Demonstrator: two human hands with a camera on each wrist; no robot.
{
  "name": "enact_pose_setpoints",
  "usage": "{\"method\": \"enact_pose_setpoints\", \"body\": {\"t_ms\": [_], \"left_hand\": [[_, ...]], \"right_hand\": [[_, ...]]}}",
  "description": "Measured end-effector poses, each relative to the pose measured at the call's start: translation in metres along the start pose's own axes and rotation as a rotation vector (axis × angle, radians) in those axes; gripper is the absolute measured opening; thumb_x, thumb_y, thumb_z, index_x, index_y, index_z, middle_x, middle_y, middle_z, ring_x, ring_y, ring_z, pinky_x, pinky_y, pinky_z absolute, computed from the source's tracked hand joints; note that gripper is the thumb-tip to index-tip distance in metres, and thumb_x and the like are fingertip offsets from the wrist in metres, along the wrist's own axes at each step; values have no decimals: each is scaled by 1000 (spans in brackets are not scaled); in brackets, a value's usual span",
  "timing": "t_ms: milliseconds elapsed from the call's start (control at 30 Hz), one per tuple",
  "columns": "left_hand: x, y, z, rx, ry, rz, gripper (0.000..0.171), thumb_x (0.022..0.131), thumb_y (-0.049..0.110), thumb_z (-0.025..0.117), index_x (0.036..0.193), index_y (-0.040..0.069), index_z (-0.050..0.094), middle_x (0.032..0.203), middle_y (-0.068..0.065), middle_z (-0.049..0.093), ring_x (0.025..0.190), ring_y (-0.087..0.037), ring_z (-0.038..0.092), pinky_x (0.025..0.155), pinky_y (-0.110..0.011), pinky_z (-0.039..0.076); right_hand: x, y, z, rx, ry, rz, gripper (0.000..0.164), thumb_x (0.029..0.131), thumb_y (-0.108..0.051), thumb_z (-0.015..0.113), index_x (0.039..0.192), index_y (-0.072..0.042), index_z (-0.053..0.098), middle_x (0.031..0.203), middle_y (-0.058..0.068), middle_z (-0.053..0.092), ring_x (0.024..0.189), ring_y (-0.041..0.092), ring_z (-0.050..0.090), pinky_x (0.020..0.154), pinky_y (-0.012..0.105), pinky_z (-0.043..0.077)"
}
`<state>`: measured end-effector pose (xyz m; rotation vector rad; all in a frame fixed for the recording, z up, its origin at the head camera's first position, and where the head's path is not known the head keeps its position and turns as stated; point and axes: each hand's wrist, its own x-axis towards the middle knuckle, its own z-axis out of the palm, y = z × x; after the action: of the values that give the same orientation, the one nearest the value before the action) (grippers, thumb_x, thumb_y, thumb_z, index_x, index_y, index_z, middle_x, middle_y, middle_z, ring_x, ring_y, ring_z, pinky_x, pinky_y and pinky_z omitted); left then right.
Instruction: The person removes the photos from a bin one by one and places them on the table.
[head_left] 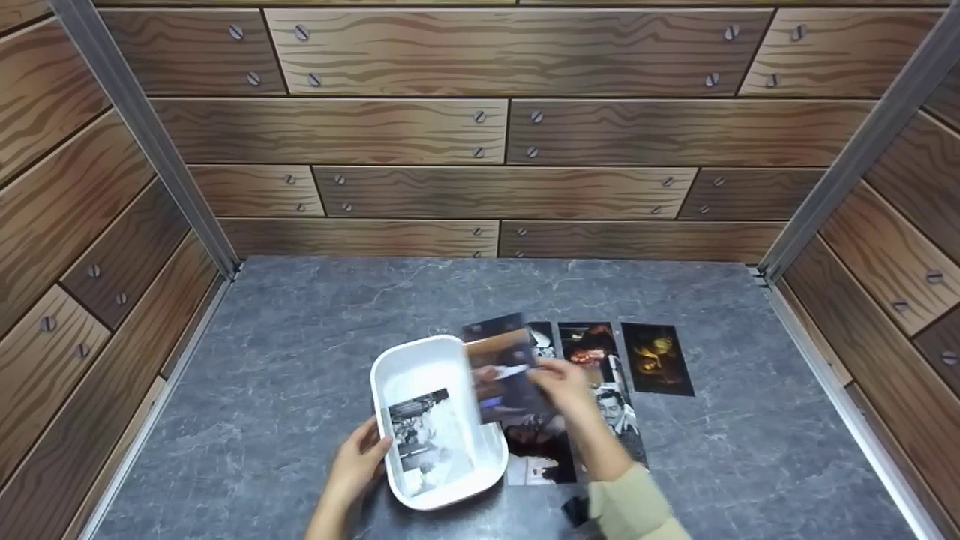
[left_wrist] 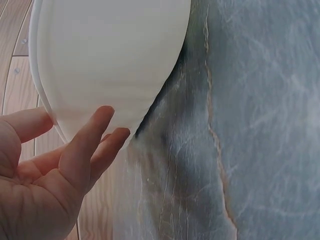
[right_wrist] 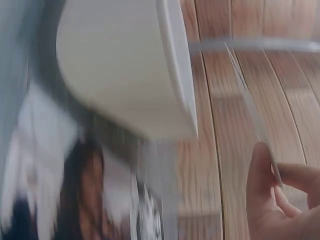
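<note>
A white plastic tub [head_left: 442, 496] sits on the table, with a black-and-white photo print [head_left: 427, 439] lying in it. My left hand [head_left: 358, 459] holds the tub's left side; in the left wrist view the thumb hooks over the rim and fingers [left_wrist: 102, 120] rest against the outer wall. By its right edge, my right hand [head_left: 566, 386] pinches a dark, brown-banded photo print [head_left: 499, 390]. This print is raised, tilted and slightly blurred, overlapping the tub's right rim. The right wrist view shows it edge-on between thumb and fingers.
Several photo prints lie right of the tub: a portrait of a woman [head_left: 540, 454], a black-and-white portrait [head_left: 621, 420], a reddish one [head_left: 589, 349] and a dark golden one [head_left: 658, 358] farthest right. A small black object [head_left: 576, 511] is by the right sleeve. Wood-patterned walls [head_left: 480, 135] surround the grey table [head_left: 315, 322].
</note>
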<state>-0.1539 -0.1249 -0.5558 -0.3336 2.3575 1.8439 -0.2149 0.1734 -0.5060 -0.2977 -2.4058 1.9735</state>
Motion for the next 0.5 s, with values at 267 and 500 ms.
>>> {"method": "enact_pose_setpoints", "body": {"t_ms": [267, 500], "left_hand": [[0, 0, 0, 26, 4, -18, 57, 96, 11, 58, 143, -12, 34, 139, -36, 42, 125, -48, 50, 82, -44, 58], [1, 2, -1, 53, 1, -26, 57, 96, 12, 57, 143, -12, 33, 140, -36, 42, 126, -48, 49, 84, -45, 58]], "right_hand": [[11, 32, -94, 58, 125, 123, 33, 86, -6, 69, 114, 12, 64, 84, -1, 68, 65, 2, 55, 59, 18, 49], [11, 53, -166, 137, 140, 192, 16, 89, -5, 65, 86, -20, 69, 72, -16, 61, 66, -3, 59, 65, 14, 51]]}}
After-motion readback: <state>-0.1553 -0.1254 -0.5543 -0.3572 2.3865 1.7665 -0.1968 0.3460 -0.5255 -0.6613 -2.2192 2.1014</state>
